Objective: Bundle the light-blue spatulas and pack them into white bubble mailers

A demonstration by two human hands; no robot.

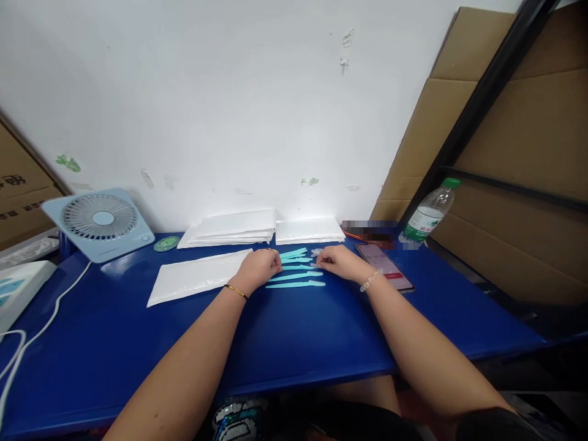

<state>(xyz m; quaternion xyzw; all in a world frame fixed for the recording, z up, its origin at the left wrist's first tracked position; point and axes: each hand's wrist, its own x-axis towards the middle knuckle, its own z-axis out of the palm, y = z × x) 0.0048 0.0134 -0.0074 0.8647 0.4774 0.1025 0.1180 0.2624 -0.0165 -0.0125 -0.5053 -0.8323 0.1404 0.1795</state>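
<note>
Several slim turquoise eyebrow razors [296,284] lie side by side across the blue table, with more in a loose group behind them. My left hand [261,269] is closed at the left end of one razor, its thumb and finger pinched together. Opposite it, my right hand [340,263] pinches a small clear plastic cap [313,265] by the right ends of the razors. Another translucent piece [316,252] shows just beyond those fingertips. Beside my left hand lies a white padded envelope [197,275], partly covered by the hand.
White envelopes are stacked at the wall in a left pile [229,228] and a right pile [310,231]. A phone [386,267] lies right of my right hand. A water bottle [427,214] stands farther right. On the left are a blue fan [103,220] and its white cable [57,306].
</note>
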